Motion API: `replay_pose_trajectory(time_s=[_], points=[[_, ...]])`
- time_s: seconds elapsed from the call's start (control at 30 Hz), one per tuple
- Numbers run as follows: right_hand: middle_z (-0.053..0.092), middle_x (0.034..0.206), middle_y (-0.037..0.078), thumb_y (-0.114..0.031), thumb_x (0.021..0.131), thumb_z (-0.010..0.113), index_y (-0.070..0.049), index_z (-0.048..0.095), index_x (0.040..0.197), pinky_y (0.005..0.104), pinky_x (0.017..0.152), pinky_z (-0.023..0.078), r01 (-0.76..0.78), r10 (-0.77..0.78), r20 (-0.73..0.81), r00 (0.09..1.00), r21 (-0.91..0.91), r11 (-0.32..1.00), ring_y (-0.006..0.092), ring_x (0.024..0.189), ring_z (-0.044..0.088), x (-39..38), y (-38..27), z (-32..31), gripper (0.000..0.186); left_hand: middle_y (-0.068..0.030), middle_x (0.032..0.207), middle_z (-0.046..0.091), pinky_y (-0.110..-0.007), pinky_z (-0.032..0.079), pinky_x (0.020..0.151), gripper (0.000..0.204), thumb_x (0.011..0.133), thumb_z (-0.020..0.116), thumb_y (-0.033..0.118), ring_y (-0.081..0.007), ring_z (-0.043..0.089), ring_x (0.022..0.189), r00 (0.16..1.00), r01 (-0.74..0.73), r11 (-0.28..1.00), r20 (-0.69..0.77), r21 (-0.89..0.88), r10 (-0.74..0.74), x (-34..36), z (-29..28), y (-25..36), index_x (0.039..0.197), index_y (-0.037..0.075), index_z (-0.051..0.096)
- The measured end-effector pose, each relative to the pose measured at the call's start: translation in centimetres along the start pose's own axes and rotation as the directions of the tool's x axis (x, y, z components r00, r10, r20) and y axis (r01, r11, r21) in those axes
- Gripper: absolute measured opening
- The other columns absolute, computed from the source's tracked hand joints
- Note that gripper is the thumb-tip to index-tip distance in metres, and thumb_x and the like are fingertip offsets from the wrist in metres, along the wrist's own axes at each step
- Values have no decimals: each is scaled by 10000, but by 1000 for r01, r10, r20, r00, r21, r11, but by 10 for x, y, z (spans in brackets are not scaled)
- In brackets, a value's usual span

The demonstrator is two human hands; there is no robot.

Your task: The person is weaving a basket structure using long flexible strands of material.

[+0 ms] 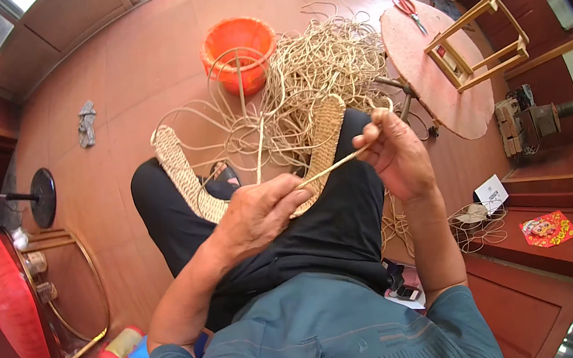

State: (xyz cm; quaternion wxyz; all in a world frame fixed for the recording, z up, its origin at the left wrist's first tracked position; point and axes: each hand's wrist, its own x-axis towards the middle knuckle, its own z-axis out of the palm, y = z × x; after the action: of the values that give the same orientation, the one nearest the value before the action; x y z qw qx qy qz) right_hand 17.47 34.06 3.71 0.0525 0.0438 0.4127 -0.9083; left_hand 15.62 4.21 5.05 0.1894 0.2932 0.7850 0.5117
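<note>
A U-shaped woven straw piece (183, 170) lies across my thighs, its two arms pointing away from me. Above its curved near end, my left hand (262, 212) pinches a pale straw cord (332, 167). The cord stretches up to the right, where my right hand (396, 152) grips it between thumb and fingers. Another length of cord (260, 150) rises from my left hand toward the far side. Loose cord loops spread over the floor between my knees. My left fingers hide part of the woven curve.
Beyond my right knee is a big tangled heap of cord (324, 56), beside an orange bucket (238, 46). A round board (431, 63) at right carries red-handled scissors (407, 9) and a small wooden frame (476, 42). A red-seated chair (14, 301) and a fan (44, 197) are at left.
</note>
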Motion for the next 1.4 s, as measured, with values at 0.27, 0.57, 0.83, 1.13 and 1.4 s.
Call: replay_pose_trajectory(time_s=[0.27, 0.57, 0.83, 1.13, 1.4], points=[[497, 841, -43, -246, 1208, 457, -76, 596, 1276, 196, 600, 463, -29, 105, -221, 970, 324, 946, 81, 762, 504, 8, -12, -94, 229, 43, 794, 652, -236, 431, 621, 154, 1071, 712, 142, -40, 546, 713, 927, 308, 948, -197, -84, -318, -102, -92, -20, 1041, 14, 792], [458, 802, -80, -255, 1209, 447, -106, 610, 1267, 189, 527, 379, 33, 86, -354, 931, 315, 949, 53, 691, 462, 15, -14, -153, 228, 107, 672, 474, -205, 314, 524, 140, 1057, 749, 183, 7, 377, 587, 747, 177, 883, -525, -435, -408, -218, -176, -57, 1097, 51, 729], [432, 748, -95, -248, 1206, 459, -118, 622, 1254, 196, 479, 315, 2, 106, -530, 841, 198, 980, 32, 603, 398, 25, -4, -160, 214, 113, 674, 381, -215, 256, 477, 241, 1081, 732, 261, -4, 290, 524, 223, 66, 857, -829, -511, -512, -377, -243, -151, 1239, 79, 738], [419, 709, -110, -262, 1203, 466, -133, 630, 1212, 203, 441, 244, -13, 124, -599, 791, 186, 983, 18, 557, 365, 39, -10, -190, 209, 103, 643, 356, -258, 238, 436, 274, 989, 818, 373, -46, 302, 480, -374, 244, 819, -829, -520, -415, -595, -301, -180, 1163, 162, 829], [432, 712, -97, -266, 1202, 472, -99, 651, 1205, 202, 454, 255, 53, -6, -654, 756, 52, 997, 25, 566, 404, 35, -39, -199, 245, -224, 1084, 812, -514, 568, 910, 594, 948, 633, 552, -402, 772, 973, -610, 786, -48, -786, -616, 100, -644, -315, -150, 1110, 22, 847]])
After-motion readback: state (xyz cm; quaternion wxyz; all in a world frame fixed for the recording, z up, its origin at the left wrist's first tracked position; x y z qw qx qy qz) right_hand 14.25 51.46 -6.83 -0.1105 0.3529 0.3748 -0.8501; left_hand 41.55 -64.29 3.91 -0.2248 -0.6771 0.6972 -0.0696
